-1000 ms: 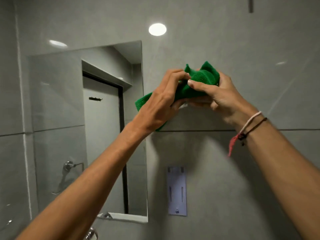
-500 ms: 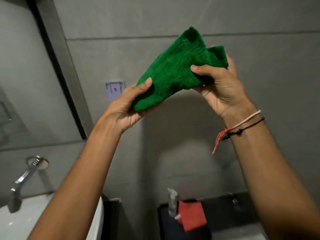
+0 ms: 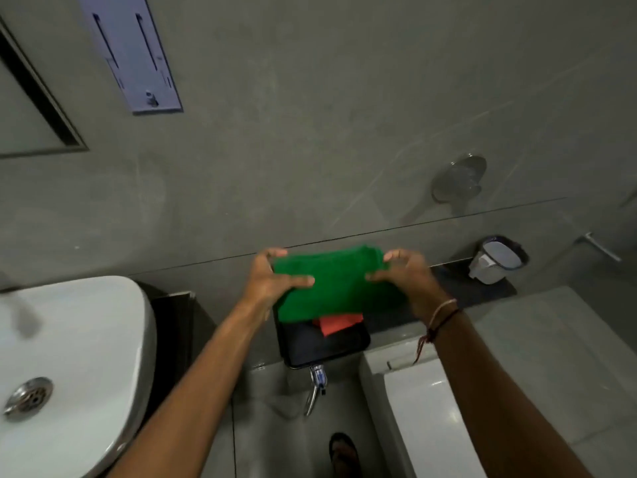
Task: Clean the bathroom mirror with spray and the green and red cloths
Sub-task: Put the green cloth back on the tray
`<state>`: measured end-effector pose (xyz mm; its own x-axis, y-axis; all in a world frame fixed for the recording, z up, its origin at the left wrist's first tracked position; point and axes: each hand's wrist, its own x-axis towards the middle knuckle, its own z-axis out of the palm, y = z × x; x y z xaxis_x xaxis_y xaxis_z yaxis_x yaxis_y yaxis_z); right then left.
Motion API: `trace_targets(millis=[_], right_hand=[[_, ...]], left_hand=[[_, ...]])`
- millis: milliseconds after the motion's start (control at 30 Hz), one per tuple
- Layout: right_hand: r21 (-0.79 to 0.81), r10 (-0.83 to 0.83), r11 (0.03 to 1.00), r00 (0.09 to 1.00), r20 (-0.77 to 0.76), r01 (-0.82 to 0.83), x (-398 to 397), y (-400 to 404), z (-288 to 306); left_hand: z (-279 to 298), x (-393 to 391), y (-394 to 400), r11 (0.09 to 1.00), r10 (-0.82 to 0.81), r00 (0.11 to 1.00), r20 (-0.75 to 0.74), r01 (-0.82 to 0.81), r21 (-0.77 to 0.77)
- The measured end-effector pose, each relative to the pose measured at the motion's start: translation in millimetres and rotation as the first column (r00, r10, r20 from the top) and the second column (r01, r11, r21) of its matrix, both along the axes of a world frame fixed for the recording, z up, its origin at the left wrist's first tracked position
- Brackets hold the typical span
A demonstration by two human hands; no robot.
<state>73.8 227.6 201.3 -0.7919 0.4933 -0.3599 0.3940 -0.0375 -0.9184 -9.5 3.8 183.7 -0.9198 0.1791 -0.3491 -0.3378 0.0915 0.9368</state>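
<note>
A folded green cloth point(image 3: 336, 282) is stretched flat between my two hands, low over a black tray point(image 3: 325, 346) on a dark ledge. My left hand point(image 3: 272, 279) grips its left edge and my right hand point(image 3: 401, 276) grips its right edge. A red cloth point(image 3: 339, 323) lies in the tray, partly hidden under the green one. Only the mirror's lower right corner point(image 3: 20, 108) shows at the top left. No spray bottle is visible; the green cloth may hide it.
A white sink point(image 3: 69, 357) with a metal drain sits at the left. A toilet tank point(image 3: 427, 408) stands at the lower right, a tap point(image 3: 315, 388) hangs below the tray, and a small bin point(image 3: 498, 260) rests on the ledge at right.
My view has tipped from the mirror and wall down to the ledge. Both hands have brought the green cloth down, now folded flat, over the black tray.
</note>
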Motion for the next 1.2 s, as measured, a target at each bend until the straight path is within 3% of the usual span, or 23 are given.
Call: trace_targets(millis=[133, 233, 367, 433, 500, 567, 600, 633, 700, 733, 867, 1033, 1200], right_hand=[[-0.059, 0.002, 0.998, 0.976, 0.217, 0.011, -17, -1, -103], [0.053, 0.033, 0.997, 0.916, 0.4, -0.06, -37, 4, -168], [0.166, 0.139, 0.951, 0.838, 0.527, -0.261, -51, 8, -209], [0.307, 0.219, 0.83, 0.778, 0.589, -0.465, -60, 15, -217], [0.481, 0.21, 0.682, 0.777, 0.593, -0.551, -65, 17, -214], [0.643, 0.258, 0.53, 0.828, 0.498, -0.553, -76, 15, -216], [0.652, 0.306, 0.477, 0.807, 0.505, -0.589, -77, 20, -214], [0.612, 0.472, 0.353, 0.7, 0.537, -0.708, -129, -6, -239], [0.525, 0.517, 0.196, 0.542, 0.662, -0.828, -143, -6, -244], [0.501, 0.506, 0.161, 0.507, 0.698, -0.851, -146, -5, -247], [0.466, 0.421, 0.046, 0.44, 0.793, -0.884, -146, 22, -261], [0.405, 0.398, -0.073, 0.346, 0.85, -0.911, -163, 24, -262], [0.494, 0.383, -0.162, 0.407, 0.829, -0.854, -152, 20, -245]], left_hand=[[-100, -2, 4, 0.991, -0.011, 0.992, 0.126, 0.027, -0.13], [-163, -9, 12, 0.984, 0.058, 0.983, 0.175, -0.027, -0.174], [-213, -17, 20, 0.938, -0.045, 0.991, 0.125, 0.085, -0.335], [-223, -20, 29, 0.881, -0.096, 0.993, 0.069, 0.117, -0.458], [-216, -17, 28, 0.785, -0.17, 0.985, -0.014, 0.127, -0.606], [-205, -12, 16, 0.568, -0.311, 0.948, -0.074, 0.123, -0.813], [-205, -9, 14, 0.431, -0.39, 0.911, -0.138, 0.048, -0.901], [-226, -24, -19, 0.33, -0.313, 0.935, -0.168, -0.059, -0.942], [-227, -22, -37, 0.217, -0.351, 0.92, -0.174, -0.1, -0.971], [-228, -20, -45, 0.174, -0.382, 0.913, -0.144, -0.082, -0.981], [-235, -17, -42, 0.117, -0.496, 0.859, -0.124, -0.075, -0.99], [-244, -17, -53, 0.085, -0.485, 0.858, -0.169, -0.146, -0.986], [-233, -18, -56, 0.084, -0.492, 0.841, -0.224, -0.21, -0.974]])
